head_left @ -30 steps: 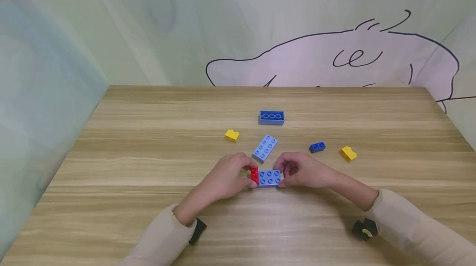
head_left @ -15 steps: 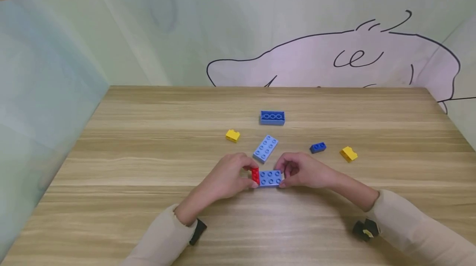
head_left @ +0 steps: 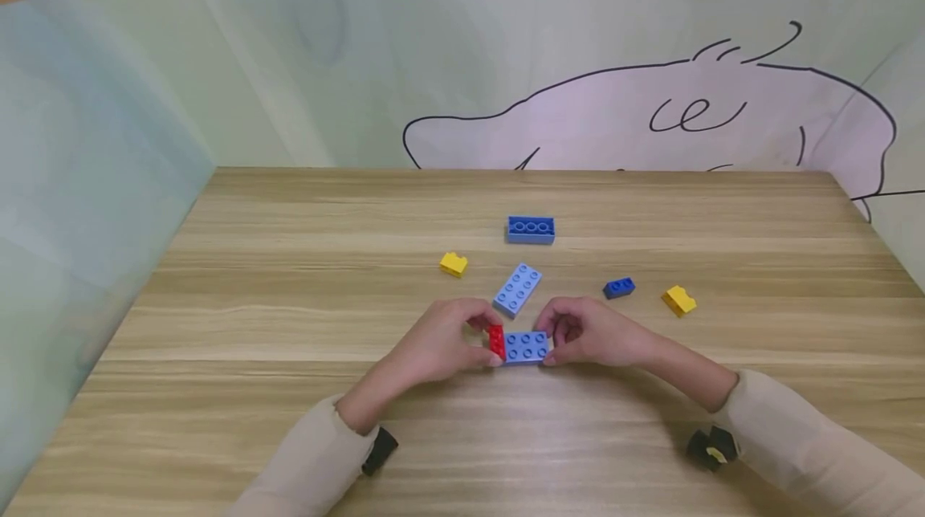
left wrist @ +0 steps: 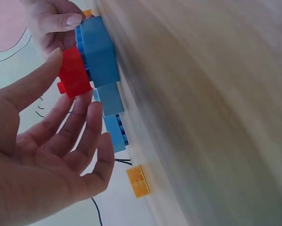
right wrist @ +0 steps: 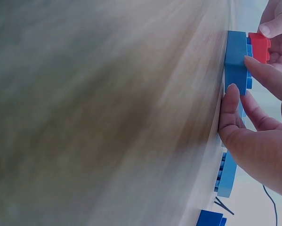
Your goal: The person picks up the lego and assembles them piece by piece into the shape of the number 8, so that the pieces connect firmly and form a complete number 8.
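Note:
A small red building brick (head_left: 496, 343) sits over the left end of a light blue brick (head_left: 527, 347), whose other studs are bare. My left hand (head_left: 446, 343) pinches the red brick between thumb and fingers. In the left wrist view the red brick (left wrist: 75, 73) stands slightly askew over the studs of the blue brick (left wrist: 99, 52). My right hand (head_left: 594, 332) holds the blue brick's right end. The right wrist view shows the thumb and fingers of that hand (right wrist: 263, 127) at this end, the blue brick (right wrist: 236, 63) low against the tabletop.
Just behind lies another light blue brick (head_left: 517, 291), studs up. Farther back an upturned blue brick (head_left: 531, 230) shows its hollow underside. A yellow brick (head_left: 454, 264) lies left; a dark blue brick (head_left: 619, 287) and another yellow brick (head_left: 679, 300) lie right on the wooden table (head_left: 289, 276).
Both hands keep their hold on the red and blue bricks, nearly still. The left wrist shifts very slightly; the whole head view drifts a little to the right.

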The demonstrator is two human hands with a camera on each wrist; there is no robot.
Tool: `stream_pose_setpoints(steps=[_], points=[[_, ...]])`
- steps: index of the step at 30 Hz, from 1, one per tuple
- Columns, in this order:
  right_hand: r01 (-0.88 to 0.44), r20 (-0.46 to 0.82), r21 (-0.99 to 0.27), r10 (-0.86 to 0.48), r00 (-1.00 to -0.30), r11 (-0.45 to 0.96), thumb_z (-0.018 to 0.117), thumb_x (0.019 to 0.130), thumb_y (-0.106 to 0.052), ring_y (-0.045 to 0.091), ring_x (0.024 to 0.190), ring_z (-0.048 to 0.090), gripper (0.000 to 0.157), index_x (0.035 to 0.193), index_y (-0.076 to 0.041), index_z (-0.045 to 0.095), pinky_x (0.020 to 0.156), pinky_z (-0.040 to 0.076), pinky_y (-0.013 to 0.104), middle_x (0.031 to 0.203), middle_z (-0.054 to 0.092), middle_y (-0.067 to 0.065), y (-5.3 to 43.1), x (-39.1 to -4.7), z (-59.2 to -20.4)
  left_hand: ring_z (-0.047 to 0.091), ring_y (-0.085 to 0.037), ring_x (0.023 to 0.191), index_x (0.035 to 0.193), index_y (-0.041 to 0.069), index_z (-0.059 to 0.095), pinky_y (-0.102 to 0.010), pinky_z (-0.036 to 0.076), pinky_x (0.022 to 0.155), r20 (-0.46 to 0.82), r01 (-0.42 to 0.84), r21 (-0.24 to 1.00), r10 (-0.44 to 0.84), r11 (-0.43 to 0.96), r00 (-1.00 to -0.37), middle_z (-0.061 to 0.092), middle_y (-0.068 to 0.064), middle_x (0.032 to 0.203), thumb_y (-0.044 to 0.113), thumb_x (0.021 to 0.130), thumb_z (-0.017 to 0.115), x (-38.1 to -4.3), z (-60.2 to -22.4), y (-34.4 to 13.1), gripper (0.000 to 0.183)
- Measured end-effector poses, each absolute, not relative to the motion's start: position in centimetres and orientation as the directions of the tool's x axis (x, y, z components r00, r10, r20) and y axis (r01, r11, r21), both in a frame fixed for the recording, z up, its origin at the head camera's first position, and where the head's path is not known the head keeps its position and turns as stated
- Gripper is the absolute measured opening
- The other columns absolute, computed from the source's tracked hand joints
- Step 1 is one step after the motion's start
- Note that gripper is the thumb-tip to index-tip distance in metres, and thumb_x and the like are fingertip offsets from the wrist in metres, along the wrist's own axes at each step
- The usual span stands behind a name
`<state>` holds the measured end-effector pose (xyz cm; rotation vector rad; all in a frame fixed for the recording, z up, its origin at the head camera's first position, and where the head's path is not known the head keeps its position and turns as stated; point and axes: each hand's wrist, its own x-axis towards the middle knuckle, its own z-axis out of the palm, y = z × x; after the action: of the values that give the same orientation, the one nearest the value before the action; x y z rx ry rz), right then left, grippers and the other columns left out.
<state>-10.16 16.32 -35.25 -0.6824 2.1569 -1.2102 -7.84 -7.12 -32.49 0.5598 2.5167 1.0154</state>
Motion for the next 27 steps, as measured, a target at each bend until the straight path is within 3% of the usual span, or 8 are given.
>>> stream_pose_setpoints(steps=[27], points=[[-0.169,-0.208,-0.880,-0.680,-0.703,0.444,0.073,0.076,-0.007,0.019,0.074,0.052,0.028,0.099,-0.004,0.058,0.065,0.046,0.023,0.082,0.056,0.005,16.36,-10.19,-35.21,0.052,-0.017,0.089,0.103,0.012,0.067,-0.031,0.044,0.077,-0.213,0.140,0.769,0.455,0.624,-0.865,0.060,0.006,0.092,0.012,0.072,0.077,-7.71,-32.47,-6.71,0.032]])
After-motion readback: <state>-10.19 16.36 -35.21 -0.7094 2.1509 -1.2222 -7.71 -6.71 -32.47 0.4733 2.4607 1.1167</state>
